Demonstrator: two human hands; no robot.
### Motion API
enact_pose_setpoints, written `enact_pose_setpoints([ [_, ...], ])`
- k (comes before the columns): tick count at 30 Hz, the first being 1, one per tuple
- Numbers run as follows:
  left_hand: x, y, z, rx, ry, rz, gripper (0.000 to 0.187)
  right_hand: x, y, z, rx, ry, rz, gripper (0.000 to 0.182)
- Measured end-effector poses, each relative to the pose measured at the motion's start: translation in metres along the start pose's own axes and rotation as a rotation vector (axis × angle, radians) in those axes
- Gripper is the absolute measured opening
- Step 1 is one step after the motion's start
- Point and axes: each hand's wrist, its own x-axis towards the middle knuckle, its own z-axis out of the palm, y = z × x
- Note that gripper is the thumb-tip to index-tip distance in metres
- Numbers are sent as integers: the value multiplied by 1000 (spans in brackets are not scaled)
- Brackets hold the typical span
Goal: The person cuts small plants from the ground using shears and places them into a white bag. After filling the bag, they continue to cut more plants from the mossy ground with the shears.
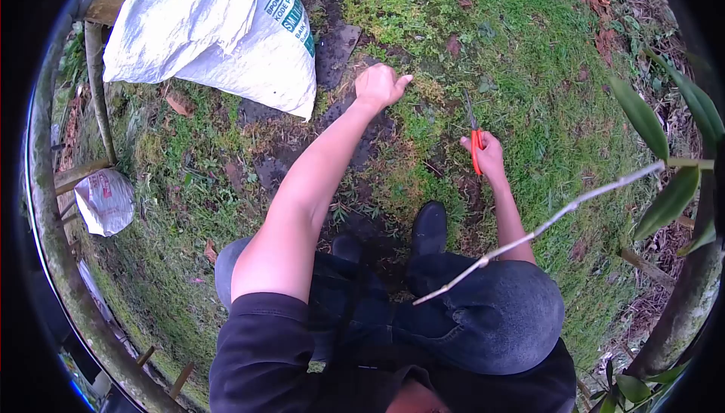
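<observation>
My left hand [381, 86] is stretched forward over the mossy ground. Its fingers are curled and the thumb sticks out to the right; the palm side is hidden, so I cannot make out what it holds, if anything. In my right hand [491, 157] is a pair of scissors [476, 150] with orange handles. Their metal blades point forward, away from me, above the grass. A white woven sack [219, 39] with printed lettering stands left of my left hand, apart from it.
A smaller white bag [106, 201] lies at the far left beside a wooden railing [47, 209]. A thin bare stem [540, 229] crosses in front of my right forearm and knee. Green leaves [640, 117] hang at the right edge. My dark boots [429, 228] rest on the ground.
</observation>
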Motion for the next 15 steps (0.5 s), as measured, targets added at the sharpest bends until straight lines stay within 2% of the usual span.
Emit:
enact_pose_setpoints([
  [5,-9,-9,49,-18,-89,279,25,-12,6,-5,-57,19,77,36],
  [8,-13,-10,48,-98,-110,343,35,-20,0,-2,-83,-12,87,34],
  [11,-26,-5,29,6,-364,514,48,-24,-3,4,-62,-39,67,33],
  [12,-32,-8,35,50,-371,570,54,-22,3,6,-63,-64,71,32],
  [15,-50,-8,55,94,-308,545,55,-23,8,13,-81,-53,80,32],
])
